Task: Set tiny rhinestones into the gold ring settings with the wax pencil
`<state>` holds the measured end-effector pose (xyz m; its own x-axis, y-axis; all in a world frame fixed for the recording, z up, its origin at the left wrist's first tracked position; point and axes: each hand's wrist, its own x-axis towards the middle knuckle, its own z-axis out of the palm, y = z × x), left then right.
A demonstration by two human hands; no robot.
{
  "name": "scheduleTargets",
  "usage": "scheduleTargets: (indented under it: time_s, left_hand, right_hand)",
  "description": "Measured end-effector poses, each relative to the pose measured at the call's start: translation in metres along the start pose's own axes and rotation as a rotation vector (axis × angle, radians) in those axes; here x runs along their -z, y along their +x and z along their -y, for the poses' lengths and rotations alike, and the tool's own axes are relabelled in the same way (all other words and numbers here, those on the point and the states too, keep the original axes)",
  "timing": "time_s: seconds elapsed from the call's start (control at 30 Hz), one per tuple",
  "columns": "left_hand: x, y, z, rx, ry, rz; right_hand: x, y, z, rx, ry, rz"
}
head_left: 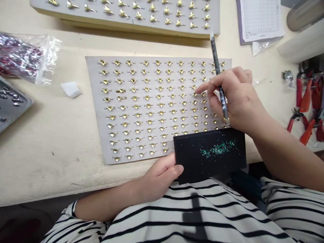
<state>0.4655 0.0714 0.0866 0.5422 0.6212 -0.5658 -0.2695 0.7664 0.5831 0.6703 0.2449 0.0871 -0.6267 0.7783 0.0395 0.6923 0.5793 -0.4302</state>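
Observation:
My left hand [162, 173] grips the left end of a flat black tray [187, 158], its thumb on top and the other fingers hidden underneath. Tiny green and clear rhinestones [219, 149] lie scattered on the tray. In my right hand [235, 96] is a slim dark pencil-like stick [218, 71], its pale tip pointing up and away from me. That hand's extended finger reaches to a ring on the grey foam board [95, 111]. Rows of gold-coloured rings [150, 122] with triangular tops stand in this board. The tray overlaps the board's near right corner.
Behind is a thicker foam block [141, 25] with more gold rings. To the left lie a zip bag [27, 59], a white paper scrap [71, 89] and a grey tray [12, 104]. Red-handled pliers [306, 96] and a paper pad [260, 20] are on the right.

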Motion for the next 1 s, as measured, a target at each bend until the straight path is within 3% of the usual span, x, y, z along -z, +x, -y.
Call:
scheduleTargets:
  time_s: [0.6,1.0]
  left_hand:
    - [-0.0007,0.0002,-0.0012,0.002,0.014,0.016]
    - [-0.0014,0.0005,0.0027,-0.005,-0.057,0.027]
  right_hand:
    - [-0.0031,0.0078,-0.0007,-0.067,0.091,0.015]
    - [-0.0014,0.0049,-0.0020,-0.085,0.007,0.030]
